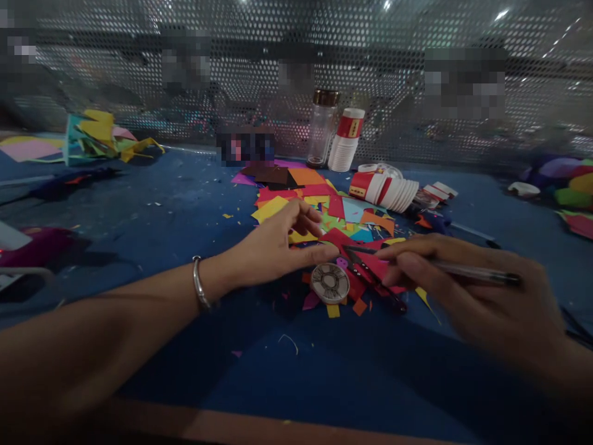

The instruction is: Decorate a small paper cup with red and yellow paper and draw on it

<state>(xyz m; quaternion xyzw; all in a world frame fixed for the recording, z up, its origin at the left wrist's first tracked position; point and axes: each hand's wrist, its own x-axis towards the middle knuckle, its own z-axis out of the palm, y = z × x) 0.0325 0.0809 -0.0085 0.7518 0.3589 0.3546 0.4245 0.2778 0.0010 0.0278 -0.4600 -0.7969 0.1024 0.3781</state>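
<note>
A pen (482,272) is gripped in my right hand (491,309), its tip pointing left over red paper (336,236). My left hand (273,247) hovers at the near edge of the coloured paper pile, its fingers curved and apart from the thumb. The thumb tip is close to the red paper; whether it touches cannot be made out. Below that thumb lies a round pale disc (330,283) with a dark drawn pattern. Scissors (370,272) rest on the red paper between the hands, beside a small purple button-like piece (341,263).
Behind the pile stand a clear bottle (322,133) and a stack of paper cups (345,142); another cup stack (384,190) lies on its side. A blue glue gun (435,221) is at right, another dark blue tool (74,182) at left. A perforated metal screen (393,68) borders the back.
</note>
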